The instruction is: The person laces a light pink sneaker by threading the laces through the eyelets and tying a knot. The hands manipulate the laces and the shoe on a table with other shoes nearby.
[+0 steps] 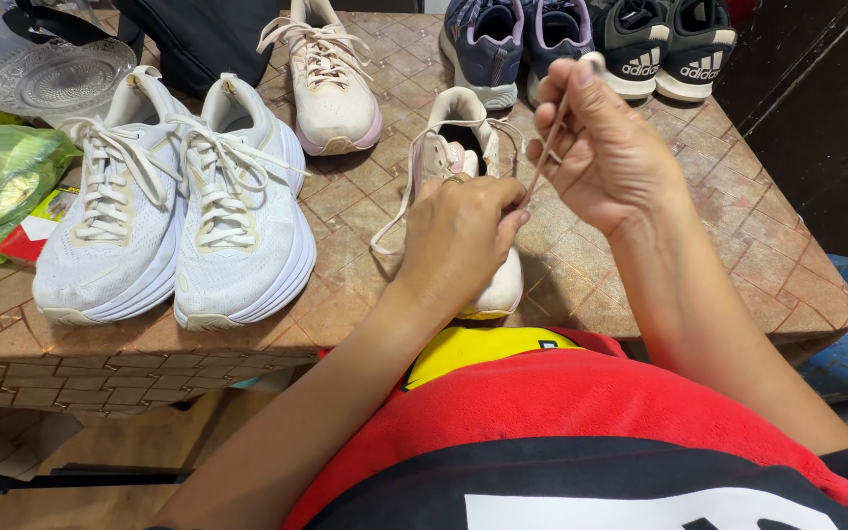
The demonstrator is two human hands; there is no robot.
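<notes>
Tiled table (640, 285): white sneaker pair (174, 211) at left. Pale pink sneaker (468, 157) at near edge, under left hand (458, 240), fingers closed on it. Right hand (606, 147) pinches lace (547, 147), drawn taut upward.

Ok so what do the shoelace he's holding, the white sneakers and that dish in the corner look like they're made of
Shoelace: looks like flat woven fabric, matte beige, hanging limp between right hand and left hand.
White sneakers: knit mesh uppers by the fine texture, thick matte foam-like soles.
Dish: clear glass or plastic; see-through and patterned, so I can't tell which.
</notes>
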